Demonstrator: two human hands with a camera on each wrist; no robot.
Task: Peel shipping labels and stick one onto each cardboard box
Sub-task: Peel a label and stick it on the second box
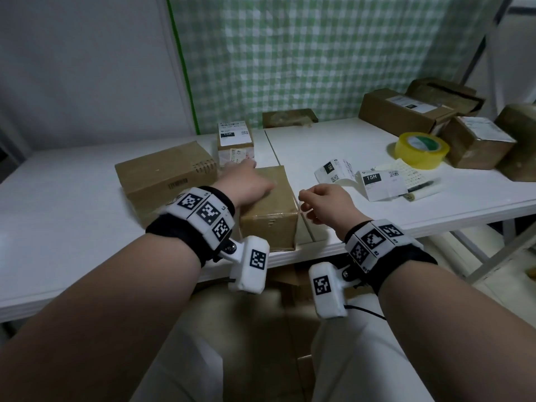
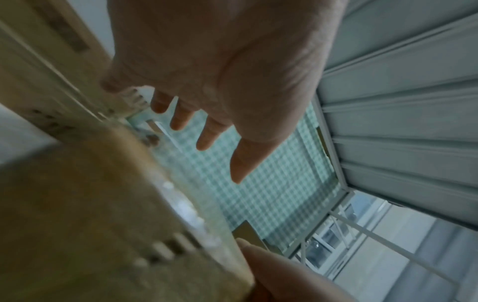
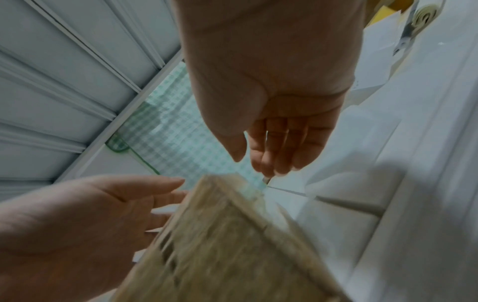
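A plain brown cardboard box stands at the table's front edge, with no label on its top. My left hand reaches over its far left top corner with straight, spread fingers; contact with the box is unclear. My right hand hovers just right of the box, its fingers loosely curled and holding nothing. Loose shipping labels marked 15H lie on the table to the right. A small box behind bears a label on top.
A larger unlabelled box sits left of the plain one. A yellow tape roll and several labelled boxes stand at the back right. The white table has a seam down its middle; a checked curtain hangs behind.
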